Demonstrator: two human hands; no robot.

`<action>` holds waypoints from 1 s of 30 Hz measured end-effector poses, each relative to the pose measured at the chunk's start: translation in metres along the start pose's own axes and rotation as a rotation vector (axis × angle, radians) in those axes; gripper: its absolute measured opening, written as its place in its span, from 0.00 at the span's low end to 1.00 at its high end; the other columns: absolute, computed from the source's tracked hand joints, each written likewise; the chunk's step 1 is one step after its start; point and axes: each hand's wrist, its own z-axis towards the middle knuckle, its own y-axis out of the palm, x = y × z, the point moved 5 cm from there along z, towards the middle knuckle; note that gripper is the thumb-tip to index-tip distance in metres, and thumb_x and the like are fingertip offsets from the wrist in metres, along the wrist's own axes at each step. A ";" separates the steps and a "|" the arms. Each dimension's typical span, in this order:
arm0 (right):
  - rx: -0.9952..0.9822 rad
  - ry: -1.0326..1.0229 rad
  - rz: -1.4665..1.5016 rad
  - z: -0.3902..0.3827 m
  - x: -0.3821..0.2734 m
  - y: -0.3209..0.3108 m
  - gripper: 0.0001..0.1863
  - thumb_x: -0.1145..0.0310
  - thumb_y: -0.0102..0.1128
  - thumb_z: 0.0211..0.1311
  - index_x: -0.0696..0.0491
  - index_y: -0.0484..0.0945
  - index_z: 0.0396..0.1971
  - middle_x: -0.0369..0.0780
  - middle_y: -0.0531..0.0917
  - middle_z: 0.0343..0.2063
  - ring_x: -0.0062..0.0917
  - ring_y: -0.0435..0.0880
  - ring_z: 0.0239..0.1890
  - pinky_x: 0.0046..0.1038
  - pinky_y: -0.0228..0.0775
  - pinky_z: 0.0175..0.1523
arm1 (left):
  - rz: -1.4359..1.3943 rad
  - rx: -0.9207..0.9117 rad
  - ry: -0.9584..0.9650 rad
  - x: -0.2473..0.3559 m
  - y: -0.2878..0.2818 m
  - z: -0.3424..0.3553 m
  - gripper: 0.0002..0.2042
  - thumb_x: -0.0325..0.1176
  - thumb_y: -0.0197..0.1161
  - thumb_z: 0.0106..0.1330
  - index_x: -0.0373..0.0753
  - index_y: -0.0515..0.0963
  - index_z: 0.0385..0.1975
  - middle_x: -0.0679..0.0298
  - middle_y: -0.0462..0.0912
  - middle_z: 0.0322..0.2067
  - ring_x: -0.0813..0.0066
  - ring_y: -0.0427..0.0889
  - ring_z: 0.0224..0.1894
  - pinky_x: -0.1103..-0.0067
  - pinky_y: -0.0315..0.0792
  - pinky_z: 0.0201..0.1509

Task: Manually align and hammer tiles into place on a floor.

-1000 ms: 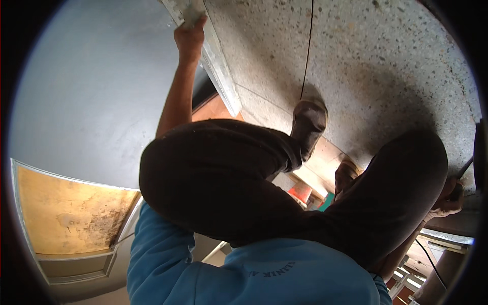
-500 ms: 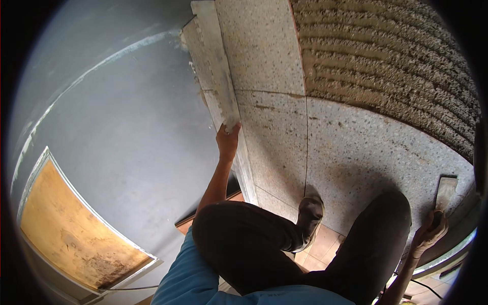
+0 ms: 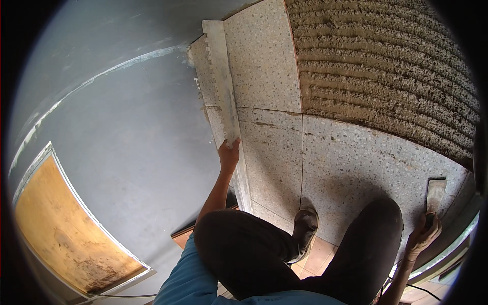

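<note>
My left hand [image 3: 229, 155] grips a long, flat, pale straightedge [image 3: 222, 71] that lies lengthwise on speckled stone tiles [image 3: 264, 66], near the grey wall. Its left edge looks notched along the far part. Thumb and fingers close over the near portion of it. At the far right, a scraper [image 3: 436, 194] with a flat metal blade and dark handle is held in my right hand [image 3: 425, 237]. The blade points away from me, over or against the tile surface; whether it touches cannot be made out.
Ridged mortar [image 3: 381, 66] covers the far right area beside the tiles. The grey wall [image 3: 147, 112] runs along the left, with a brown framed panel [image 3: 76, 229]. My shoe [image 3: 306, 226] stands at the tiles' near edge. A cable [image 3: 424, 291] lies lower right.
The view has shifted, so the straightedge, tiles and mortar sit lower in the picture. Both hands keep their grips, and the scraper appears slightly further left.
</note>
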 end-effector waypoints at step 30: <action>0.012 -0.043 -0.012 0.007 -0.004 -0.002 0.19 0.68 0.69 0.67 0.58 0.77 0.54 0.46 0.81 0.47 0.40 0.79 0.50 0.41 0.73 0.56 | 0.025 -0.032 0.003 -0.038 -0.022 0.038 0.22 0.45 0.69 0.66 0.28 0.84 0.47 0.50 0.89 0.38 0.63 0.88 0.42 0.71 0.77 0.49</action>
